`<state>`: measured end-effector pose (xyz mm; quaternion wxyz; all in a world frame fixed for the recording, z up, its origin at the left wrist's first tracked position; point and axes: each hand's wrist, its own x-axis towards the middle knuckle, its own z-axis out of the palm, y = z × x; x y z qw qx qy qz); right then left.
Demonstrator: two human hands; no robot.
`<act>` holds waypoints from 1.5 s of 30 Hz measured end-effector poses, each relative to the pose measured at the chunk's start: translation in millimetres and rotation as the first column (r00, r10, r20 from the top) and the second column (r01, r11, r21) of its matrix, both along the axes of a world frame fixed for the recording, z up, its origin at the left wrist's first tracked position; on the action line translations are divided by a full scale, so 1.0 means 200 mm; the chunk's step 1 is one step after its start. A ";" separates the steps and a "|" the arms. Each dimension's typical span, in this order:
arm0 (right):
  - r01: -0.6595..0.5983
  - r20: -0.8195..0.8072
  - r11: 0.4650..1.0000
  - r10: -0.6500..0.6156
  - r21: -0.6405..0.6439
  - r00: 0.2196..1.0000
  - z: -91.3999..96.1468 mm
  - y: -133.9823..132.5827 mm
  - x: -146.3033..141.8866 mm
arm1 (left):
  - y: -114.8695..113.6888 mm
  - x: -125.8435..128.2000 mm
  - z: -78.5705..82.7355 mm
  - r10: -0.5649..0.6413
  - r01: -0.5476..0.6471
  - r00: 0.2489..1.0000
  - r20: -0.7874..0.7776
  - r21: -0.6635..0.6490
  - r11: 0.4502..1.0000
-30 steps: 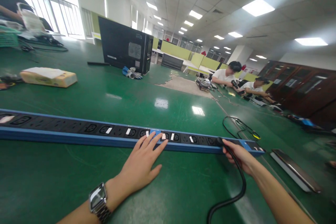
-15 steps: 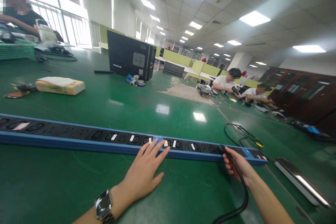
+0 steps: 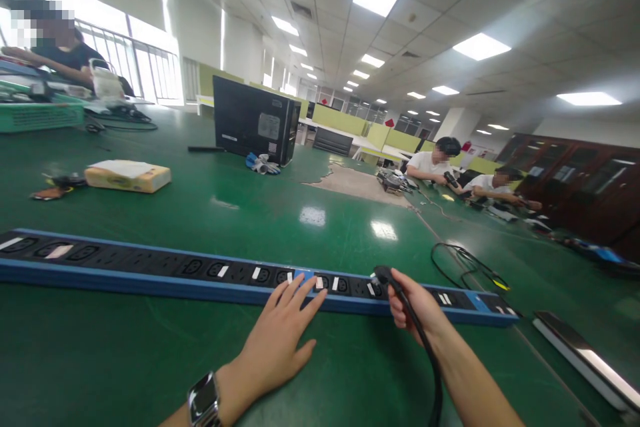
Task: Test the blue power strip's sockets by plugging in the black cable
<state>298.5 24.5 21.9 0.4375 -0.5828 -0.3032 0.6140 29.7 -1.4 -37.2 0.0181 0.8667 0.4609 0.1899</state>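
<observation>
A long blue-and-black power strip (image 3: 150, 270) with several sockets lies across the green table (image 3: 325, 227). My left hand (image 3: 280, 333), with a wristwatch, rests flat with fingers spread, fingertips on the strip's near edge. My right hand (image 3: 417, 303) is closed around a black plug (image 3: 383, 273), held just above the strip's sockets. Its black cable (image 3: 430, 360) runs back along my forearm and out of the picture's bottom edge.
A black computer case (image 3: 255, 121) stands at the back. A tissue pack (image 3: 127, 175) lies left, a coiled black cable (image 3: 465, 260) right, and a silver bar (image 3: 585, 363) at the near right. Two people sit far right; another sits at the far left by a green basket (image 3: 40, 113).
My right hand has lifted the plug off the strip's right end and carried it left along the sockets. My left hand stays flat. The view has tilted up slightly.
</observation>
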 end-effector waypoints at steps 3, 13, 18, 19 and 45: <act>0.024 0.011 0.999 -0.024 -0.031 1.000 -0.10 0.01 -0.10 | 0.00 0.00 0.00 -0.009 0.009 1.000 0.006 0.009 1.000; 0.075 0.044 0.997 -0.074 -0.027 0.996 -0.16 -0.03 -0.15 | -0.01 0.00 0.03 -0.013 0.014 1.000 0.027 -0.025 1.000; 0.070 0.082 0.996 -0.066 -0.046 0.994 -0.14 -0.04 -0.20 | -0.01 0.01 0.03 -0.008 0.009 1.000 0.026 -0.037 0.999; 0.062 0.080 0.996 -0.057 -0.057 0.995 -0.14 -0.05 -0.21 | -0.01 0.01 0.02 -0.007 0.008 1.000 0.027 -0.033 0.999; 0.117 0.058 0.993 -0.117 0.009 0.991 -0.17 0.02 -0.24 | 0.00 0.00 0.01 -0.007 0.007 1.000 0.008 -0.027 1.000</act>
